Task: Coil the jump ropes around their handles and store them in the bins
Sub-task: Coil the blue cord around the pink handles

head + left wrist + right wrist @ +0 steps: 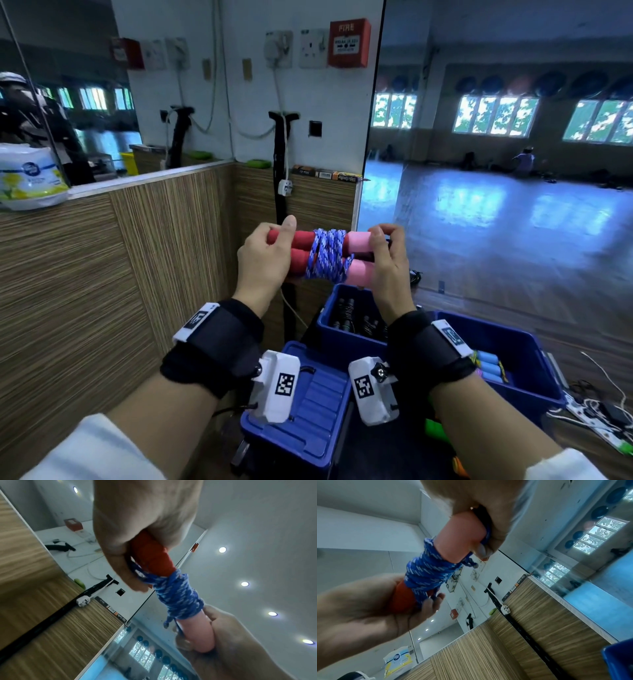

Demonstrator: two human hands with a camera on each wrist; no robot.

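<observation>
A jump rope with two foam handles, red at one end and pink at the other (pixel 358 241), is held level at chest height, its blue-and-white cord (pixel 327 255) coiled round the middle. My left hand (pixel 265 255) grips the red ends (pixel 150 555), thumb up. My right hand (pixel 387 255) grips the pink ends (pixel 462 539) and pinches the cord's loose end against them. Below stand blue bins: one (pixel 330 308) holds dark-handled ropes, another (pixel 524 363) holds ropes with light blue handles.
A closed blue lid (pixel 308 411) lies under my wrists. A wood-panelled half wall (pixel 137 260) runs along the left, with a tissue pack (pixel 30 178) on its ledge. A mirror wall (pixel 496 137) is to the right. A power strip and cables (pixel 596 421) lie on the floor.
</observation>
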